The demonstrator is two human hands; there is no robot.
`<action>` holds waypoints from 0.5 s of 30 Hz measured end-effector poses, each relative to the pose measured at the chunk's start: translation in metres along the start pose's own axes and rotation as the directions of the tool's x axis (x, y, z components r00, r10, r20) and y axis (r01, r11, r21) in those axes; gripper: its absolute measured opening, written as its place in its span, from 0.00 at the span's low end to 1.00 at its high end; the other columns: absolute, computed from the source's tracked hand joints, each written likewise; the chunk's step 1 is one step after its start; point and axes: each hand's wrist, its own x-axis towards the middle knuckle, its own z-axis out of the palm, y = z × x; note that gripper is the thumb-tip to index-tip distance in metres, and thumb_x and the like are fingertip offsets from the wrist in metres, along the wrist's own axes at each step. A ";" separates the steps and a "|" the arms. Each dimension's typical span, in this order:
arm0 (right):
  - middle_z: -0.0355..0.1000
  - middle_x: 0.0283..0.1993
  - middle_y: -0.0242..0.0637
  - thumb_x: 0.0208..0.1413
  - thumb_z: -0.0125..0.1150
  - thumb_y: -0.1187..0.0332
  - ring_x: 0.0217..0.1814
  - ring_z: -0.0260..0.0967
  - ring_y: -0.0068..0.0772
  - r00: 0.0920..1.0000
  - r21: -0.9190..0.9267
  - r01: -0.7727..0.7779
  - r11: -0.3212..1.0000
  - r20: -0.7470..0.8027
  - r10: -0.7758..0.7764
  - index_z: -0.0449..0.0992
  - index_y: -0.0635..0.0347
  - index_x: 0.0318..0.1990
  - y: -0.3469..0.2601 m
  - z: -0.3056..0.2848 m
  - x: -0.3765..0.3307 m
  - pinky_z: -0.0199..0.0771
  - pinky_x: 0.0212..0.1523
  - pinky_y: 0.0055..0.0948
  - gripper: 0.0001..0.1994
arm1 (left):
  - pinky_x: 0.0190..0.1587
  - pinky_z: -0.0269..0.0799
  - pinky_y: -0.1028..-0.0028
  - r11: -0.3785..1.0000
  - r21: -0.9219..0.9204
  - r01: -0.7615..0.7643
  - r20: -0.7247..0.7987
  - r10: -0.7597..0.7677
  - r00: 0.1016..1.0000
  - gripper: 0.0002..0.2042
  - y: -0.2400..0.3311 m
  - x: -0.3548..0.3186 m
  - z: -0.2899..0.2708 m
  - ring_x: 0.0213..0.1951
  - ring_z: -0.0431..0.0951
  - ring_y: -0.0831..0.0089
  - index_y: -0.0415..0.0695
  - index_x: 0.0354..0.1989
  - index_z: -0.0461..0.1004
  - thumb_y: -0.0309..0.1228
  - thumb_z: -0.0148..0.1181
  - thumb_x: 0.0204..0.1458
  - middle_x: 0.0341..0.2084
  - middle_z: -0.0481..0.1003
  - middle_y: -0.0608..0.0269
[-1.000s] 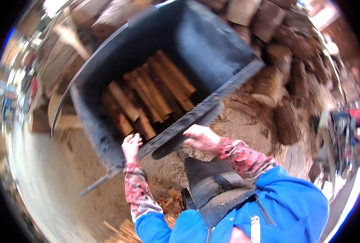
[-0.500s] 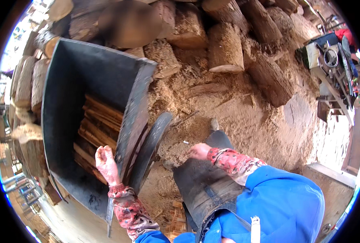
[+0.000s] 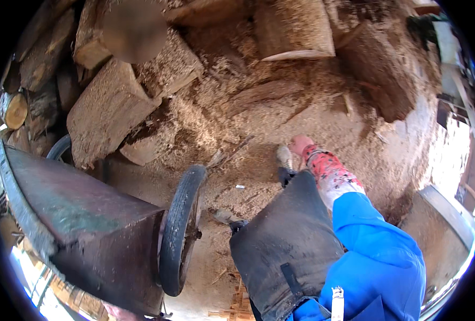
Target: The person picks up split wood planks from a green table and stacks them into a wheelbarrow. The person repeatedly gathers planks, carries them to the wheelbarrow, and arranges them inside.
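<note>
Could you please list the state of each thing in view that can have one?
Right hand: hanging empty, holding nothing.
Left hand: out of view.
Wheelbarrow: tipped, dark underside showing, contents hidden.
Wheel: off the ground.
Log rounds: lying heaped, dusted with sawdust.
Apron: worn, hanging over the legs.
Ground: covered in sawdust.
</note>
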 end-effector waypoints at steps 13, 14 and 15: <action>0.60 0.65 0.41 0.50 0.66 0.63 0.70 0.54 0.50 0.940 -0.406 0.077 0.910 -0.274 -0.202 0.68 0.53 0.60 -0.061 -0.045 0.272 0.59 0.63 0.58 0.28 | 0.55 0.68 0.67 0.993 0.034 0.111 -0.102 -0.107 0.989 0.21 0.047 0.006 0.060 0.48 0.74 0.63 0.30 0.53 0.72 0.39 0.46 0.66 0.46 0.75 0.50; 0.59 0.66 0.41 0.50 0.67 0.64 0.71 0.52 0.50 0.927 -0.418 0.100 0.903 -0.291 -0.238 0.66 0.51 0.62 -0.063 -0.043 0.282 0.57 0.64 0.61 0.30 | 0.54 0.68 0.67 0.993 0.035 0.115 -0.104 -0.110 0.988 0.21 0.048 0.007 0.063 0.47 0.74 0.64 0.31 0.53 0.72 0.39 0.46 0.66 0.45 0.76 0.50; 0.58 0.66 0.40 0.50 0.67 0.65 0.72 0.51 0.50 0.911 -0.430 0.121 0.895 -0.310 -0.272 0.64 0.50 0.65 -0.066 -0.041 0.290 0.55 0.65 0.63 0.32 | 0.54 0.68 0.67 0.992 0.034 0.118 -0.104 -0.114 0.988 0.21 0.050 0.009 0.065 0.47 0.75 0.64 0.31 0.53 0.72 0.39 0.46 0.66 0.45 0.76 0.50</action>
